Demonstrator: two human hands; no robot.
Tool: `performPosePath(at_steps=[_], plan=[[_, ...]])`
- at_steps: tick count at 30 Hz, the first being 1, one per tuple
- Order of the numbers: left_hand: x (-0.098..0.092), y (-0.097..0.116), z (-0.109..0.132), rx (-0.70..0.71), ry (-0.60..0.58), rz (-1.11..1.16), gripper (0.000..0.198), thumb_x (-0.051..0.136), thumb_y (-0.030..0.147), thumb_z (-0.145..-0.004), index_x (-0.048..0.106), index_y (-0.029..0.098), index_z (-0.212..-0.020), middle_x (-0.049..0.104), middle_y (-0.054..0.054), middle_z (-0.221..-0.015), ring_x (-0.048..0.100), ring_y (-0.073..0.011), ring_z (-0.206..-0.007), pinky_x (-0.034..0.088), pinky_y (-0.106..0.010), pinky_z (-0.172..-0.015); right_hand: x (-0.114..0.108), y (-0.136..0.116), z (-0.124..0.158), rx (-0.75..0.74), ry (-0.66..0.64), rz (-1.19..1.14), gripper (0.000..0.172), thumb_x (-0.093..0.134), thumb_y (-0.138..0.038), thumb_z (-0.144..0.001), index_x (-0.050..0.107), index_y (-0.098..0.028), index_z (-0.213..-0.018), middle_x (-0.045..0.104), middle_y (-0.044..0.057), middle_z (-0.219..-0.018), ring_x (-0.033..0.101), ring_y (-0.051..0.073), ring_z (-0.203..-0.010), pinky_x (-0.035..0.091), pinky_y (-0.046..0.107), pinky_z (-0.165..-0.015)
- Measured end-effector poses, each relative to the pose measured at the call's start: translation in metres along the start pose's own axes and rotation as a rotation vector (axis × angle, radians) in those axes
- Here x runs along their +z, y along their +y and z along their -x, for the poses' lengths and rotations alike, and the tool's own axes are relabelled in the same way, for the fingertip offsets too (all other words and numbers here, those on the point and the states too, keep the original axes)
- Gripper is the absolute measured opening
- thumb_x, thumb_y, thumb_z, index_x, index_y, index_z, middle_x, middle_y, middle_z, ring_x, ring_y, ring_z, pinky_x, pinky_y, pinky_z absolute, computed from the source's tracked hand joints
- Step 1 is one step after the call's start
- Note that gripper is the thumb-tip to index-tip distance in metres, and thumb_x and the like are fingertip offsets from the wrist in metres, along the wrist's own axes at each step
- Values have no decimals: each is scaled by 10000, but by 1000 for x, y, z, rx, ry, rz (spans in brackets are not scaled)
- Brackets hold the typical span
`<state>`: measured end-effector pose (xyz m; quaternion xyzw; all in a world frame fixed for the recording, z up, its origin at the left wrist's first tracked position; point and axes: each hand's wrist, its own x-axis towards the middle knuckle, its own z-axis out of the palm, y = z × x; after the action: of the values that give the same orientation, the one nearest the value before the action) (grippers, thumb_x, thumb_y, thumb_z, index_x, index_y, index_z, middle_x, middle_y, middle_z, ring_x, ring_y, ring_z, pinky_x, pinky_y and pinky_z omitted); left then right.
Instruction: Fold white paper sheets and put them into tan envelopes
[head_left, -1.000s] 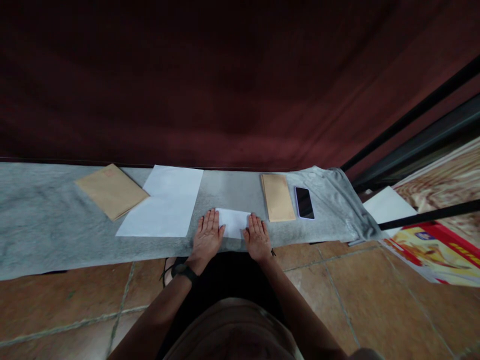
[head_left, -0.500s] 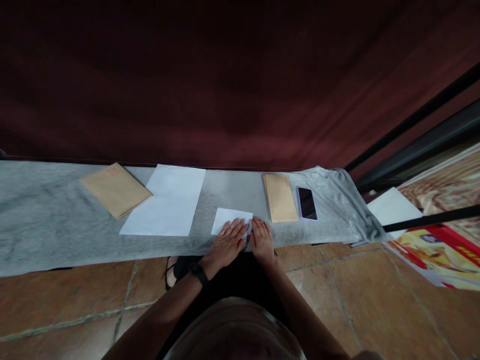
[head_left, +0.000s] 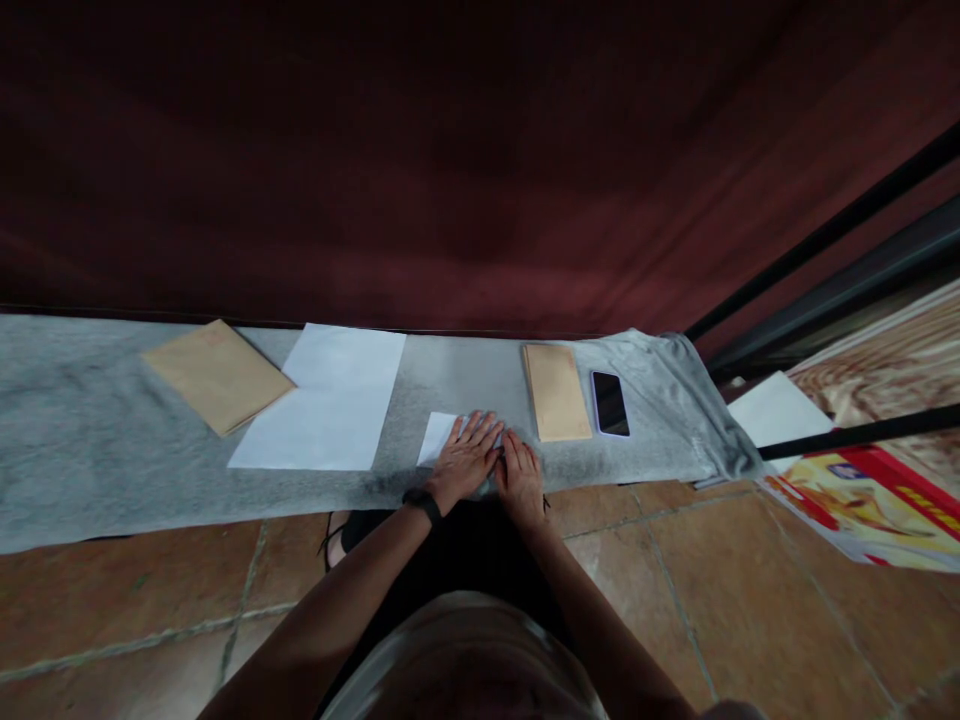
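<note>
A small folded sheet of white paper (head_left: 435, 437) lies near the front edge of the grey cloth. My left hand (head_left: 466, 460) rests flat on its right part, fingers stretched out and slightly spread, and hides much of it. Close beside it, my right hand (head_left: 520, 480) lies at the paper's right end with its fingers stretched forward and side by side. The two hands nearly meet at the thumbs. Whether the right fingertips are on the paper or on the cloth beside it is hard to see.
To the left, a brown envelope (head_left: 217, 378) overlaps a large white sheet (head_left: 322, 400). Several brown envelopes (head_left: 559, 395) are stacked at the right, next to a phone (head_left: 610, 404). Everything lies on a narrow grey cloth-covered surface (head_left: 90, 430). A printed box (head_left: 870, 505) and black bars stand far right.
My left hand has slid right across the folded paper, closer to my right hand, and covers more of its right part. My right hand stays at the paper's right end.
</note>
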<state>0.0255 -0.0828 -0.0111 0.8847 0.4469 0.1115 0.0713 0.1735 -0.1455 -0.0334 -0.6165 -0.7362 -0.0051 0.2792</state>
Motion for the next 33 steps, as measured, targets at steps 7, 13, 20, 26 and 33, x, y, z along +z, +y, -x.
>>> performPosePath(at_steps=[7, 13, 20, 26, 33], plan=[[-1, -4, -13, -16, -1, 5, 554, 388, 388, -993, 433, 238, -1525, 339, -44, -1638, 243, -299, -1533, 168, -557, -1255, 1, -2, -1, -5, 18, 4, 453, 411, -169, -991, 496, -129, -1434, 601, 150, -1413, 541, 248, -1316, 363, 454, -1149], [-3, -9, -11, 2, 35, 11, 555, 344, 394, -1012, 431, 199, -1525, 372, -64, -1620, 267, -274, -1527, 175, -518, -1261, 0, -2, -2, 2, 11, 24, 467, 409, -163, -986, 498, -110, -1442, 595, 151, -1422, 521, 244, -1335, 353, 445, -1161], [-11, -43, 3, -111, 54, -24, 588, 288, 439, -1023, 380, 195, -1551, 383, -56, -1614, 254, -255, -1532, 193, -495, -1259, -2, -2, -2, 14, -35, 42, 465, 438, -180, -984, 521, -123, -1437, 573, 136, -1453, 514, 261, -1338, 362, 456, -1159], [-22, -69, 37, -302, 147, -34, 639, 269, 420, -1023, 335, 71, -1553, 354, -168, -1612, 258, -297, -1528, 215, -519, -1248, -6, 0, -1, 28, -69, -5, 468, 448, -174, -988, 505, -108, -1447, 548, 144, -1478, 481, 256, -1383, 348, 467, -1183], [-20, -28, 83, 47, 95, 16, 525, 343, 348, -1028, 447, 139, -1498, 470, -115, -1556, 376, -239, -1479, 308, -460, -1236, -14, -19, -30, -206, -239, -155, 449, 385, -275, -1061, 467, -150, -1484, 479, 92, -1549, 408, 188, -1451, 301, 422, -1237]])
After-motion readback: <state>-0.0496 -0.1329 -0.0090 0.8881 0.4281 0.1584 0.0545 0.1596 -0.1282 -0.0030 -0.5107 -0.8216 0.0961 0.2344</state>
